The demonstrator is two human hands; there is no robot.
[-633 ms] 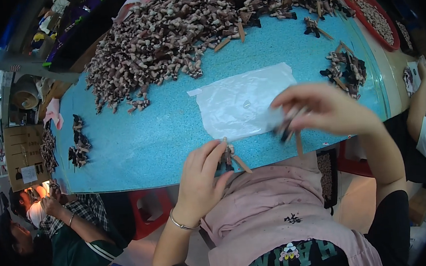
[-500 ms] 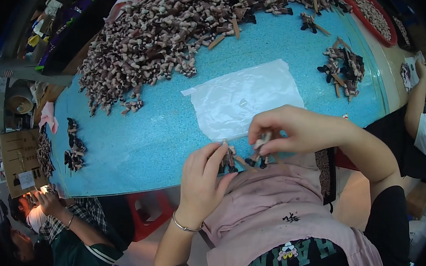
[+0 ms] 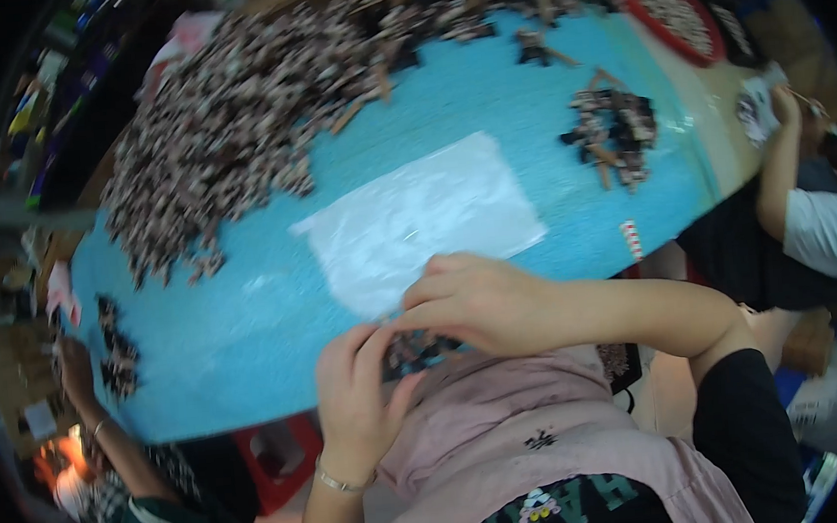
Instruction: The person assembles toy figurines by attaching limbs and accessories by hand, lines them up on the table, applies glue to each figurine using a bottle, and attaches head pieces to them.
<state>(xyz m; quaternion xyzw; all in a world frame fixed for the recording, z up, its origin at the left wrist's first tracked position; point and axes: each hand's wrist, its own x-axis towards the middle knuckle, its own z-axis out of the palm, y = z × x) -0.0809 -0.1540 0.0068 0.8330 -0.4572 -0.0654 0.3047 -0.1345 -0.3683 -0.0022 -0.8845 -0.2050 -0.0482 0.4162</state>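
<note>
Left hand (image 3: 358, 389) and right hand (image 3: 481, 301) meet around small figures (image 3: 412, 351), near side. I cannot tell whether fingers grip.

Around one white sheet (image 3: 425, 217): one big heap of figures (image 3: 231, 129) beyond, one red tray (image 3: 651, 32) rightward, two small piles (image 3: 636, 121), one each side.

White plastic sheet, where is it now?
In the head view, the white plastic sheet lies centrally on the blue table, between the right hand and the figure pile.
</note>
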